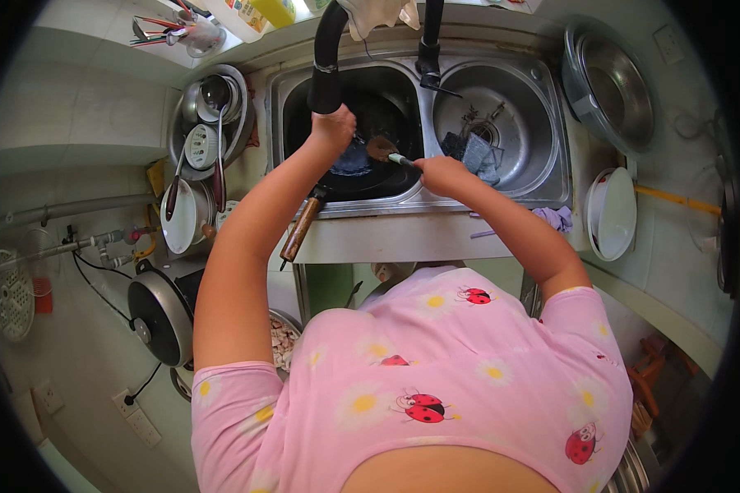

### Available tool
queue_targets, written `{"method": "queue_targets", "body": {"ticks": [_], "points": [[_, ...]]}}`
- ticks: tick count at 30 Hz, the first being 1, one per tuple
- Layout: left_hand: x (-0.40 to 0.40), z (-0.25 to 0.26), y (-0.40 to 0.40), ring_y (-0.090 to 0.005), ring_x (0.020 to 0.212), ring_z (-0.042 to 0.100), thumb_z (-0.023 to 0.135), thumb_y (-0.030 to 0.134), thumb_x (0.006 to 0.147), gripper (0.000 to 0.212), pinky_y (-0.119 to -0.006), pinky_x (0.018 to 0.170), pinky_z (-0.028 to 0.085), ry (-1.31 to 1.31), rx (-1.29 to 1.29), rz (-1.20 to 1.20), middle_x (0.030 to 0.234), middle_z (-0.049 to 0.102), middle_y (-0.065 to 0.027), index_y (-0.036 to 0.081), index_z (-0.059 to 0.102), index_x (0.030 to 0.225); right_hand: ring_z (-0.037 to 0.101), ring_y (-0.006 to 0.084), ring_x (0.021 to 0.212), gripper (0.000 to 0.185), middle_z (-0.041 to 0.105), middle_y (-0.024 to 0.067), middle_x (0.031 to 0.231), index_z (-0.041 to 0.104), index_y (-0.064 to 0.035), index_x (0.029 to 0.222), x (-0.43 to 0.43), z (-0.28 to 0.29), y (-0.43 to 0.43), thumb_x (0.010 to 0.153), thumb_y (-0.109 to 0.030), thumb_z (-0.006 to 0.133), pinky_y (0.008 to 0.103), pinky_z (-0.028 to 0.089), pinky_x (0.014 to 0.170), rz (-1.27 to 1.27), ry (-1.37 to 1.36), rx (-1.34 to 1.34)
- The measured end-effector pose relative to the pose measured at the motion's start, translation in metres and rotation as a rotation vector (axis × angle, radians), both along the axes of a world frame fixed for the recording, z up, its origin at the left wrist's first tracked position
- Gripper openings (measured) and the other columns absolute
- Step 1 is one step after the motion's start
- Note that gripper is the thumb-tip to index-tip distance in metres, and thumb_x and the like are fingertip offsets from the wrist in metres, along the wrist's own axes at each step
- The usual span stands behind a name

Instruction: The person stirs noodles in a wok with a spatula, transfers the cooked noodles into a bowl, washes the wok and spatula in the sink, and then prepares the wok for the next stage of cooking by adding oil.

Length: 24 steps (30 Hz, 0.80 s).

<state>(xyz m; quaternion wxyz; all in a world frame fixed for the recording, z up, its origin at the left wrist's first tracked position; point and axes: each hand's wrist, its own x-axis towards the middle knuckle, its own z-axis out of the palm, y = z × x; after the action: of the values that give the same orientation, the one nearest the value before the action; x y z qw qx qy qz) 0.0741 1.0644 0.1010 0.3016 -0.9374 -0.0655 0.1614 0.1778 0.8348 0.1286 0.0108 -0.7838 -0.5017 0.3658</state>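
A black wok with a wooden handle lies in the left bowl of a steel double sink, its handle over the front rim. Water shows in the wok. My right hand grips the pale-green handle of a brush, whose brown head is over the wok. My left hand is over the wok under the end of a black faucet hose; its fingers are partly hidden, so I cannot tell whether it holds anything. In the right bowl lie grey scouring pads beside the drain.
Left of the sink stand a metal basin with bowls and ladles and stacked white dishes. Metal basins lean at the right, above a white bowl. A purple cloth lies on the front counter. A lidded pan is lower left.
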Motion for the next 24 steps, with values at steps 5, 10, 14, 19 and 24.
{"method": "queue_targets", "body": {"ticks": [5, 10, 14, 19, 24], "points": [[-0.012, -0.070, 0.020, -0.0190, 0.078, 0.060, 0.049, 0.014, 0.078, 0.015, -0.030, 0.063, 0.048, 0.031, -0.271, 0.510, 0.080, 0.063, -0.0034, 0.013, 0.064, 0.080, 0.057, 0.0325, 0.086, 0.033, 0.060, 0.0176, 0.089, 0.054, -0.0106, 0.110, 0.003, 0.013, -0.019, 0.078, -0.010, 0.044, 0.0413, 0.045, 0.075, -0.031, 0.103, 0.072], [-0.071, 0.018, -0.006, -0.0267, 0.076, 0.062, 0.050, 0.014, 0.076, 0.019, -0.037, 0.065, 0.050, -0.073, -0.421, 0.487, 0.078, 0.064, -0.0108, 0.012, 0.063, 0.090, 0.058, 0.0337, 0.081, 0.034, 0.061, 0.0180, 0.088, 0.054, -0.0105, 0.110, 0.026, 0.001, 0.001, 0.078, -0.009, 0.044, 0.0416, 0.046, 0.073, -0.205, 0.095, 0.096], [-0.126, 0.044, -0.017, -0.0329, 0.073, 0.059, 0.049, 0.016, 0.076, 0.018, -0.043, 0.063, 0.047, -0.112, -0.513, 0.591, 0.076, 0.061, -0.0142, 0.012, 0.058, 0.091, 0.060, 0.0329, 0.082, 0.031, 0.062, 0.0175, 0.087, 0.058, -0.0112, 0.104, 0.016, -0.073, 0.046, 0.075, -0.009, 0.046, 0.0409, 0.047, 0.070, -0.137, 0.043, 0.050], [-0.183, 0.042, -0.011, -0.0340, 0.074, 0.059, 0.049, 0.017, 0.077, 0.014, -0.045, 0.063, 0.046, -0.091, -0.553, 0.781, 0.076, 0.061, -0.0152, 0.012, 0.056, 0.088, 0.061, 0.0298, 0.085, 0.025, 0.062, 0.0167, 0.092, 0.062, -0.0050, 0.095, -0.038, -0.020, 0.059, 0.076, -0.010, 0.047, 0.0378, 0.049, 0.070, -0.275, 0.370, 0.043], [-0.192, 0.044, -0.023, -0.0352, 0.071, 0.059, 0.042, 0.018, 0.083, 0.016, -0.046, 0.062, 0.046, -0.181, -0.537, 0.782, 0.074, 0.060, -0.0167, 0.009, 0.055, 0.084, 0.062, 0.0270, 0.086, 0.027, 0.062, 0.0118, 0.096, 0.062, -0.0121, 0.100, -0.009, -0.051, 0.064, 0.078, -0.012, 0.046, 0.0357, 0.050, 0.068, -0.311, -0.059, 0.101]]}}
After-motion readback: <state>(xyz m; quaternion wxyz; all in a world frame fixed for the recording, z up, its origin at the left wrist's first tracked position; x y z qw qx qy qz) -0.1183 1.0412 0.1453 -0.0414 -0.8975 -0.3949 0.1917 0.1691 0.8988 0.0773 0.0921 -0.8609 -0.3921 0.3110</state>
